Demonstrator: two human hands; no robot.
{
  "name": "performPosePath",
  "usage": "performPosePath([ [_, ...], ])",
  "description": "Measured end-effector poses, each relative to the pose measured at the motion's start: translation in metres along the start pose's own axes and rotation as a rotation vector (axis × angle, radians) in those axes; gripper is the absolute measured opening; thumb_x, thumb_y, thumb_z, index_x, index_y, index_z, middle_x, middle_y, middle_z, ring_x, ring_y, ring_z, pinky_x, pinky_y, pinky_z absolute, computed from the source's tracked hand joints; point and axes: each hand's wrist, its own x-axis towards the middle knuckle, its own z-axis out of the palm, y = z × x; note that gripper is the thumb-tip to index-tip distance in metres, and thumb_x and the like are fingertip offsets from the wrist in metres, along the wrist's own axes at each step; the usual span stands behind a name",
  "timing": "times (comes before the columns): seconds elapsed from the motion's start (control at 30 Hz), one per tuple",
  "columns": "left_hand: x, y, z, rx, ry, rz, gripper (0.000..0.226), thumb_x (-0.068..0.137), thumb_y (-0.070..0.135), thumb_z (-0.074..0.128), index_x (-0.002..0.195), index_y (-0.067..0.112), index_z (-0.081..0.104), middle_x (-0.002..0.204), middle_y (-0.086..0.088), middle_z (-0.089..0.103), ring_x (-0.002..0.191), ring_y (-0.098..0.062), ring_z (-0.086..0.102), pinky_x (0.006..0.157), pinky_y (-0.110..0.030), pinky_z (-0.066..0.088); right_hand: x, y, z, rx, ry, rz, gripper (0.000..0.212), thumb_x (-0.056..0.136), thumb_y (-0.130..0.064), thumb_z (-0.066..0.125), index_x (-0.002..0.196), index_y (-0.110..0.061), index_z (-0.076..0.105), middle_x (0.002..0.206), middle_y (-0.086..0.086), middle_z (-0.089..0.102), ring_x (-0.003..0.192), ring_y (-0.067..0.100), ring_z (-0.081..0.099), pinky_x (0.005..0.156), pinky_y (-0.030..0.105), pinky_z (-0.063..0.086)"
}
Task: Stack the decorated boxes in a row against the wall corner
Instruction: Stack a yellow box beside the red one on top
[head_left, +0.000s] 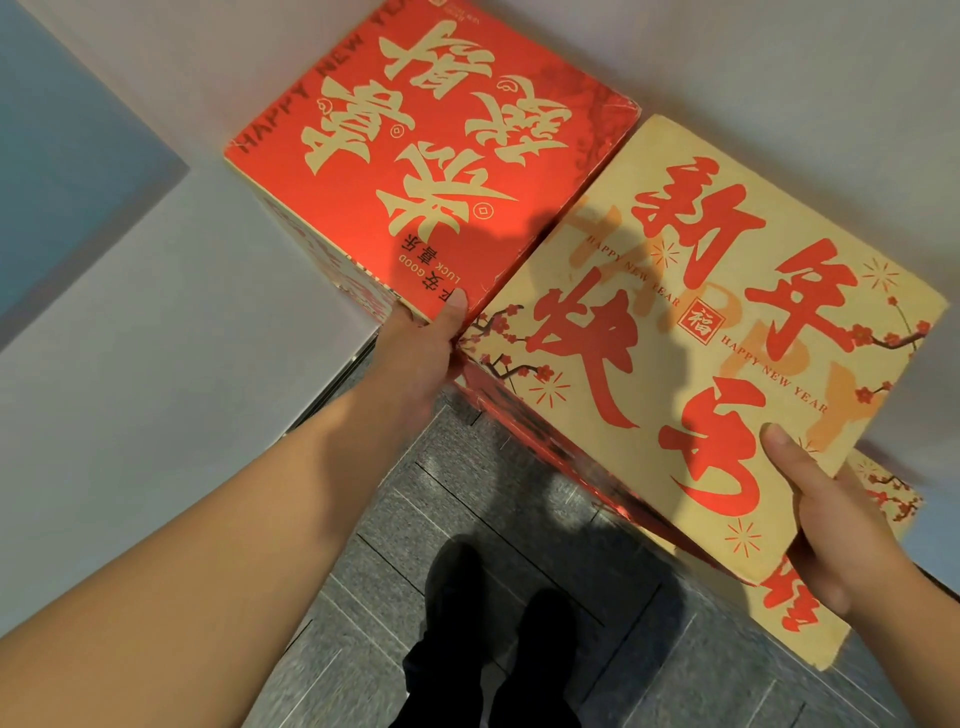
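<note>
A red-topped box (431, 156) with cream characters stands in the wall corner. Right beside it is a cream-topped box (701, 332) with red characters and plum blossoms, resting on another cream box (810, 618) of which only the near right corner shows. My left hand (426, 353) is at the seam between the two top boxes, thumb lying on the red box's near corner, fingers hidden below. My right hand (826, 514) grips the cream box's near right corner, thumb on top and fingers underneath.
White walls (156, 338) meet behind the boxes, and a bluish panel (57, 156) sits at the far left. Grey carpet tiles (467, 519) cover the floor. My dark shoes (498, 613) stand just in front of the boxes.
</note>
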Motion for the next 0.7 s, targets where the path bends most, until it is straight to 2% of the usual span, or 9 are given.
performPosePath([
  [0.13,-0.003,-0.003,-0.004,-0.002,-0.026,0.006,0.026,0.096,0.031,0.057,0.118,0.017,0.052,0.098,0.002,0.071,0.077,-0.012,0.067,0.052,-0.019,0.053,-0.005,-0.001,0.006,-0.006,0.011,-0.004,0.084,0.055,-0.054,0.073,0.134,-0.036,0.052,0.119,-0.007,0.071,0.110,0.023,0.066,0.097,0.049,0.047],
  [0.2,-0.004,-0.004,-0.005,0.011,-0.044,0.003,0.033,0.096,0.035,0.057,0.123,0.019,0.050,0.101,0.002,0.070,0.074,-0.011,0.066,0.049,-0.017,0.051,-0.006,-0.001,0.007,-0.004,0.023,-0.010,0.091,0.049,-0.061,0.080,0.133,-0.037,0.053,0.119,-0.007,0.071,0.110,0.023,0.067,0.096,0.049,0.047],
  [0.27,-0.006,-0.004,-0.006,0.002,-0.058,-0.014,0.037,0.095,0.037,0.056,0.127,0.022,0.046,0.097,0.004,0.069,0.066,-0.010,0.066,0.046,-0.018,0.051,-0.005,0.000,0.006,-0.015,0.028,-0.016,0.106,0.036,-0.068,0.085,0.133,-0.038,0.053,0.118,-0.008,0.072,0.109,0.022,0.068,0.096,0.049,0.047],
  [0.33,-0.006,-0.006,-0.006,-0.055,-0.082,-0.037,0.042,0.095,0.038,0.056,0.132,0.022,0.042,0.096,0.002,0.070,0.060,-0.010,0.069,0.046,-0.021,0.052,-0.006,0.001,0.006,-0.019,0.031,-0.020,0.108,0.034,-0.068,0.085,0.133,-0.037,0.052,0.118,-0.008,0.072,0.108,0.022,0.068,0.096,0.049,0.047],
  [0.43,-0.004,-0.006,-0.003,-0.080,-0.074,-0.080,0.055,0.094,0.040,0.057,0.140,0.019,0.036,0.108,-0.005,0.070,0.069,-0.014,0.069,0.049,-0.023,0.054,-0.006,0.004,0.006,-0.032,0.033,-0.020,0.117,0.024,-0.072,0.086,0.132,-0.039,0.053,0.116,-0.010,0.073,0.106,0.019,0.069,0.091,0.045,0.049],
  [0.5,-0.005,-0.004,0.000,-0.063,-0.058,-0.115,0.048,0.095,0.042,0.054,0.129,0.008,0.046,0.103,-0.008,0.069,0.066,-0.014,0.067,0.046,-0.019,0.052,-0.006,0.005,0.007,-0.025,0.023,-0.019,0.096,0.045,-0.067,0.084,0.131,-0.038,0.052,0.118,-0.007,0.072,0.110,0.023,0.067,0.097,0.050,0.046],
  [0.57,-0.007,-0.001,0.002,-0.040,-0.073,-0.144,0.041,0.096,0.045,0.051,0.109,0.006,0.056,0.087,-0.006,0.071,0.055,-0.011,0.066,0.043,-0.018,0.049,-0.007,0.006,0.007,-0.002,0.021,-0.007,0.067,0.070,-0.050,0.070,0.132,-0.036,0.051,0.121,-0.005,0.070,0.113,0.026,0.065,0.103,0.055,0.042],
  [0.63,-0.010,0.003,0.005,-0.020,-0.099,-0.146,0.037,0.099,0.044,0.046,0.087,0.011,0.058,0.069,0.001,0.069,0.049,-0.008,0.063,0.048,-0.022,0.048,-0.006,0.006,0.007,-0.007,0.034,0.009,0.059,0.075,-0.044,0.064,0.132,-0.036,0.051,0.120,-0.004,0.070,0.112,0.026,0.065,0.105,0.057,0.041],
  [0.7,-0.012,0.007,0.008,-0.035,-0.092,-0.145,0.035,0.101,0.040,0.045,0.078,0.015,0.055,0.059,0.005,0.065,0.048,-0.008,0.061,0.054,-0.028,0.042,-0.006,0.005,0.007,-0.018,0.036,0.014,0.056,0.074,-0.045,0.063,0.129,-0.037,0.053,0.118,-0.005,0.071,0.111,0.026,0.066,0.104,0.057,0.041],
])
